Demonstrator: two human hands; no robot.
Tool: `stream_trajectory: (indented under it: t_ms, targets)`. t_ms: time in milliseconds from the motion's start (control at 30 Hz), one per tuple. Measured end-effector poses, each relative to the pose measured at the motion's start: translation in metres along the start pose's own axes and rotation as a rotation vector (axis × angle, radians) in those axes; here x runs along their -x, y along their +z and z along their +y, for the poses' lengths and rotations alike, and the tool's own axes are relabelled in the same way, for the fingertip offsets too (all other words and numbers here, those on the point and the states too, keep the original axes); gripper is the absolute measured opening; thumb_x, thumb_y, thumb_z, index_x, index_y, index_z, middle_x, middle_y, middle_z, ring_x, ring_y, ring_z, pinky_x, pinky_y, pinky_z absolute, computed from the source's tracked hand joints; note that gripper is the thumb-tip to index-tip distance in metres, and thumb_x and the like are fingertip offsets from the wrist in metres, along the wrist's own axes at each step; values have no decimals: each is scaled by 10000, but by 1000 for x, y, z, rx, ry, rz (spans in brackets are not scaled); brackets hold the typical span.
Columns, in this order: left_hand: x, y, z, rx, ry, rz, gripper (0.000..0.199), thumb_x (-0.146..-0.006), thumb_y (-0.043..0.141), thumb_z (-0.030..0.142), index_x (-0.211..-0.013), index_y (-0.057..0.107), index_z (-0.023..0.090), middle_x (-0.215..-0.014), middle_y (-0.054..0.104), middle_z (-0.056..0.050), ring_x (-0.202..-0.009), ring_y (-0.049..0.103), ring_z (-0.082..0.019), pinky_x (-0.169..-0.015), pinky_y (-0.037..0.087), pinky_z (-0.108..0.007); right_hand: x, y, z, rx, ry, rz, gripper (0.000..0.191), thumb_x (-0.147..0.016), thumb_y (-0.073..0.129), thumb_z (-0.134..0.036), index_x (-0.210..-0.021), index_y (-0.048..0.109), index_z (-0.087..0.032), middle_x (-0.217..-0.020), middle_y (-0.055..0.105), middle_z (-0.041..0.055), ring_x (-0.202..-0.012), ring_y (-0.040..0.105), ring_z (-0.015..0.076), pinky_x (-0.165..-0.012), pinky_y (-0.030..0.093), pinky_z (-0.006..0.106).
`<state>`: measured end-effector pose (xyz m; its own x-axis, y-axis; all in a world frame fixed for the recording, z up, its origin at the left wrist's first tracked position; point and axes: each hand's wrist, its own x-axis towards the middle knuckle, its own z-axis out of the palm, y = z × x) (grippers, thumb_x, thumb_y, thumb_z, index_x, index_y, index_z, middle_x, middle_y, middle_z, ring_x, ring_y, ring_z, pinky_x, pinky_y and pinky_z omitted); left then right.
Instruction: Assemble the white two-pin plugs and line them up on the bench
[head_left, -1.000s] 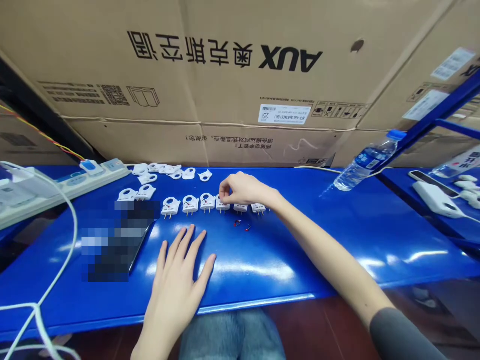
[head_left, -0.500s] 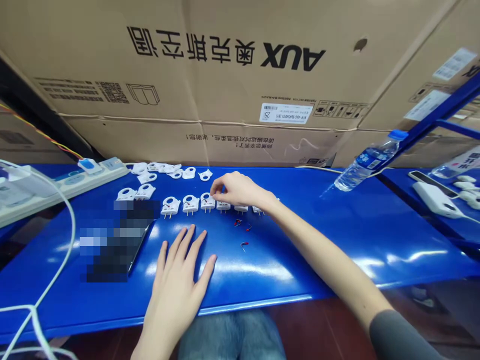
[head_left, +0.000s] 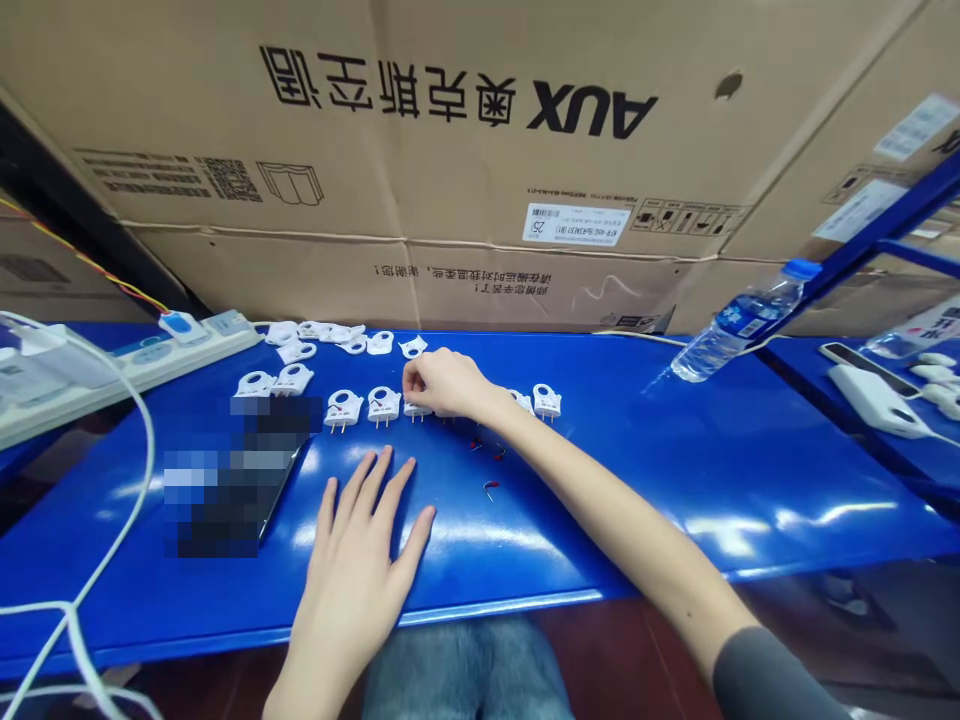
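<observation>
My left hand (head_left: 360,560) lies flat on the blue tabletop, fingers spread, holding nothing. My right hand (head_left: 446,383) reaches across, thumb and fingers pinched at the top of a white two-pin plug piece (head_left: 417,410); what the fingertips hold is hidden. To its left, in the same row, stand another plug piece (head_left: 383,405) and one at the row's end (head_left: 343,409), each with a ring-shaped top. Beyond my right wrist is the rightmost plug piece (head_left: 547,401); those between are partly covered. Below the row lie a red-tipped bent wire part (head_left: 490,488) and two similar ones.
A partly blurred dark phone-like slab (head_left: 281,480) lies left of my left hand. Behind are several white ring-topped covers (head_left: 379,343). A power strip (head_left: 150,365) with cables is at left; a water bottle (head_left: 739,322) leans at right. A large cardboard box (head_left: 450,190) forms the back.
My right hand has moved slightly left and lower, its pinch now over the third plug piece from the left. The rightmost plug piece has come into fuller view. The left hand stays put.
</observation>
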<state>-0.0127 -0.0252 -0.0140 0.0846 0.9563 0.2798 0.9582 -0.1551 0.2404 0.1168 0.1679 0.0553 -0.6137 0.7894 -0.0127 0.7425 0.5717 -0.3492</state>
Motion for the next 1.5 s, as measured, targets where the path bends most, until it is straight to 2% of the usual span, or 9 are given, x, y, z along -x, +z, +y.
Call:
stream_trajectory:
  t_ms: [367,567,633,833,900,1033,1100,1300,1500]
  targets:
    - [0,0,0,5,3,2,538,-1044,411,508,-1495,522,238,-1609,504,-110,-1536,399,-320,-1267,266,-632,3,-3,0,-3,7,-43,195,-968,580,-211,-1043,760,-223,-1105,780,65,-1017,710,236,-846,517,296]
    - [0,0,0,4,-3,7,538,-1043,411,512,-1497,517,244,-1615,497,-105,-1540,395,-315,-1269,269,-624,7,-21,7,-55,-6,-82,170,-943,627,-208,-1011,782,-213,-1051,795,45,-924,718,198,-748,493,254]
    - [1,0,0,2,2,10,538,-1040,416,509,-1493,523,239,-1610,503,-108,-1535,401,-320,-1267,269,-626,10,-33,14,-101,-27,-137,133,-923,671,-206,-974,793,-211,-1014,804,25,-891,719,169,-720,483,229]
    - [1,1,-1,-3,7,2,541,-1043,414,513,-1502,510,244,-1620,490,-100,-1543,388,-317,-1268,264,-626,17,-53,35,-246,-109,-464,88,-896,733,-193,-896,819,-176,-852,805,4,-797,718,130,-681,487,192]
    - [1,0,-1,-7,8,9,539,-1044,411,512,-1499,513,243,-1619,492,-96,-1544,387,-316,-1268,266,-624,15,-50,37,-257,-124,-412,120,-923,713,-216,-958,824,-186,-893,808,-3,-820,717,123,-712,488,187]
    - [1,0,-1,-5,8,3,533,-1045,408,503,-1497,513,241,-1615,497,-95,-1542,391,-314,-1271,263,-618,6,-30,26,-194,-76,-34,190,-960,651,-179,-1057,808,-222,-1055,804,2,-922,716,132,-809,489,208]
    - [0,0,-1,-1,8,4,538,-1043,406,513,-1498,510,243,-1616,496,-97,-1540,393,-313,-1271,262,-618,1,-18,15,-136,-59,70,199,-983,626,-205,-1075,797,-248,-1103,795,3,-971,715,147,-838,495,226]
    - [0,1,-1,-11,12,16,533,-1044,410,502,-1492,512,230,-1608,504,-107,-1541,390,-311,-1279,246,-606,-13,7,-19,-77,-84,23,204,-980,611,-263,-1101,773,-284,-1113,788,7,-1047,709,192,-883,528,266]
    - [1,2,-2,-11,18,13,534,-1044,407,504,-1477,532,218,-1598,514,-115,-1528,408,-325,-1279,245,-602,-21,18,-32,7,-35,-19,253,-963,546,-215,-1089,759,-268,-1105,790,45,-1059,721,242,-868,555,321]
